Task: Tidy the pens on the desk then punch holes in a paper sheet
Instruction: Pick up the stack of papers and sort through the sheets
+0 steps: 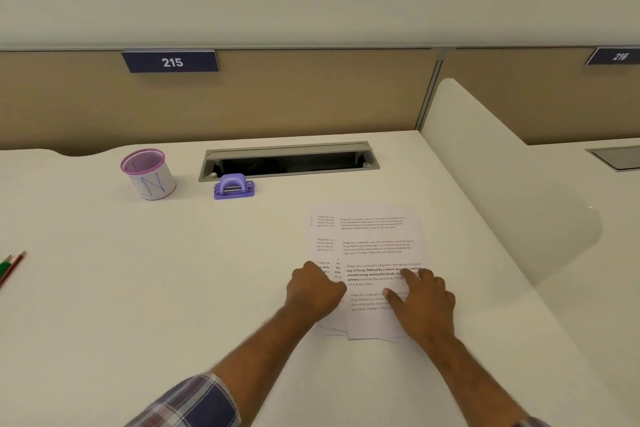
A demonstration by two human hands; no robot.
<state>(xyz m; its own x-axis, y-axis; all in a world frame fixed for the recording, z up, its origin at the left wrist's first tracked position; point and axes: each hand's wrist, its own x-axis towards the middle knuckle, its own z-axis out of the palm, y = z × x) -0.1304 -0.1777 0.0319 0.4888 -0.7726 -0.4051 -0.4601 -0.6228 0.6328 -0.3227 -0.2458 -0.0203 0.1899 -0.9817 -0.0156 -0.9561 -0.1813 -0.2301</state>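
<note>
A loose stack of printed paper sheets [374, 236] lies on the white desk [173, 270], right of centre. My left hand [317, 291] rests on the stack's left edge with its fingers curled under. My right hand [420, 305] lies flat on the top sheet, fingers spread and straight. A purple hole punch [233, 186] stands behind the papers, toward the left. A pink mesh pen cup [148, 173] with a white wrap is further left and looks empty. Pens and pencils [10, 269] lie at the desk's far left edge, partly cut off.
An open grey cable tray [289, 160] is sunk into the desk behind the punch. A tan partition [311, 97] with a sign reading 215 closes the back. A white side divider [502, 191] bounds the desk on the right.
</note>
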